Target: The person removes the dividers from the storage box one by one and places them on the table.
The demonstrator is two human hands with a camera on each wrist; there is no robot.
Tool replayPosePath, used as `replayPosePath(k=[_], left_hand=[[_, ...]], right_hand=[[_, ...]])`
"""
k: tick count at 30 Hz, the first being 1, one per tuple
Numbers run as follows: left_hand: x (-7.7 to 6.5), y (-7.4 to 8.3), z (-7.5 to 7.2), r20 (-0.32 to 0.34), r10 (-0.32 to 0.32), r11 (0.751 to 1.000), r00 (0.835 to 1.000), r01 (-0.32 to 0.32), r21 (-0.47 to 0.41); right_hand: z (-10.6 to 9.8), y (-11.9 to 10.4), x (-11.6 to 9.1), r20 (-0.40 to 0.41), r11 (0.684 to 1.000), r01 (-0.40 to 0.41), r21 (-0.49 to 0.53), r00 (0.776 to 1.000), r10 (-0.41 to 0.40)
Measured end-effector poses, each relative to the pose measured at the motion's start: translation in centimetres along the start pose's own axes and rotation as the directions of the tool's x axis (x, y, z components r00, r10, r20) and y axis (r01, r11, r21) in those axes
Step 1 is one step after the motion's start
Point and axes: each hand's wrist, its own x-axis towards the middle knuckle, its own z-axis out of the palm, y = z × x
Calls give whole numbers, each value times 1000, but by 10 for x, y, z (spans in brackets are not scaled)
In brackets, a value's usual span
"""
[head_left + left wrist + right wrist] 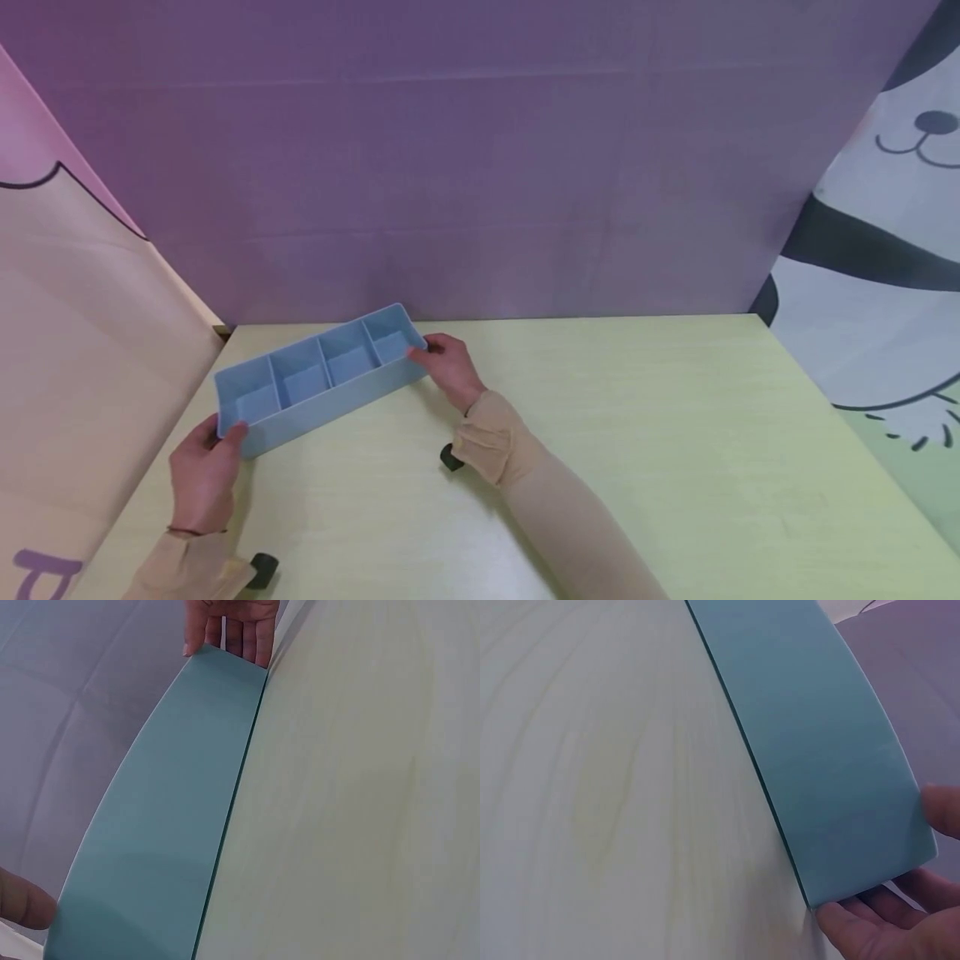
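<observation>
A long blue box (pixel 333 398) with several compartments in a row sits at the left of the table, slanted with its right end farther back. No contents show in its compartments. My left hand (pixel 204 475) grips the near left end, its thumb at the rim. On the right end, my right hand (pixel 450 368) holds the box with the thumb at the front rim and fingers round the end wall. In the right wrist view, the fingers (pixel 862 922) reach the lower corner of the box (pixel 832 750). The left wrist view shows the long side wall (pixel 161 795).
The pale wooden table (pixel 675 450) extends to the right and front. A purple cloth wall (pixel 480 183) stands at its back edge. Printed cloth panels border the left (pixel 90 333) and right (pixel 885 333) sides. Dark pieces (pixel 262 571) stick out at both wrists.
</observation>
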Motion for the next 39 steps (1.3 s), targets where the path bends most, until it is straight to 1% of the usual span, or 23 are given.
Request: replayPosePath(k=[6,15,21,28,35,39], left_hand=[[-1,0,1,1,8,1000,1000,-8,3],[-2,3,1,22,-20,1000,1000,20,-4],[-2,3,3,19,-16,1000,1000,16,1],[-2,4,4,15,-23,999,1000,24,-35],[-3,6,4,21,-20,999,1000,20,-27],[-3,6,4,20,-23,999,1000,24,-37]], right_hand=[[-3,1,-1,6,1000,-19,24,1000,19],[-5,2,-1,0,999,-27,20,1000,27],[-7,0,-3,-8,999,-33,15,999,33],[-9,0,-3,-16,999,-41,8,999,41],[-9,0,-3,-23,999,-50,4,998,50],[-8,0,-4,-25,999,-46,8,999,46]])
